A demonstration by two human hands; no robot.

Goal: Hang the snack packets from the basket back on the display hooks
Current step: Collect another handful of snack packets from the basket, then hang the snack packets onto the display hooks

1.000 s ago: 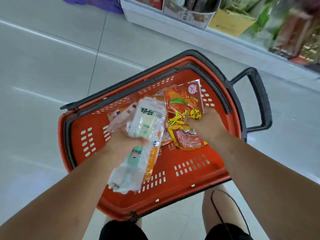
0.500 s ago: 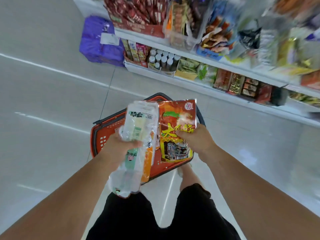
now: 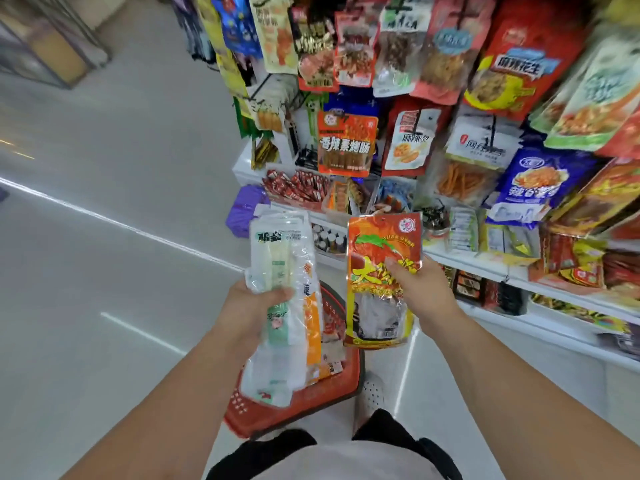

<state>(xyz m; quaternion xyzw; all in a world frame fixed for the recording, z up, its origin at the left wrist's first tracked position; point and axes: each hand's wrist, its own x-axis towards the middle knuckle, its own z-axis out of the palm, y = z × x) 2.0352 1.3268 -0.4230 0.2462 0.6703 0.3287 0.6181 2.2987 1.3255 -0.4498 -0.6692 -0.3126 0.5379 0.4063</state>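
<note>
My left hand (image 3: 254,303) grips a bunch of clear and white snack packets (image 3: 280,258), with an orange-edged packet behind them. A red and orange snack packet (image 3: 381,258) stands upright in my right hand (image 3: 420,289), the thumb pressed on its front. Both are held at chest height before the display hooks (image 3: 346,119), which are crowded with hanging packets. The red basket (image 3: 298,407) sits on the floor below my left hand, partly hidden by the packets, with more packets inside.
White shelves (image 3: 554,285) with boxed and bagged snacks run along the right under the hanging display. A purple bag (image 3: 242,209) lies on the floor at the shelf's end. Pale tiled floor (image 3: 104,237) spreads to the left.
Both hands lifted their packets out of the basket and up toward the display. My view rose from the basket to the hanging packets.
</note>
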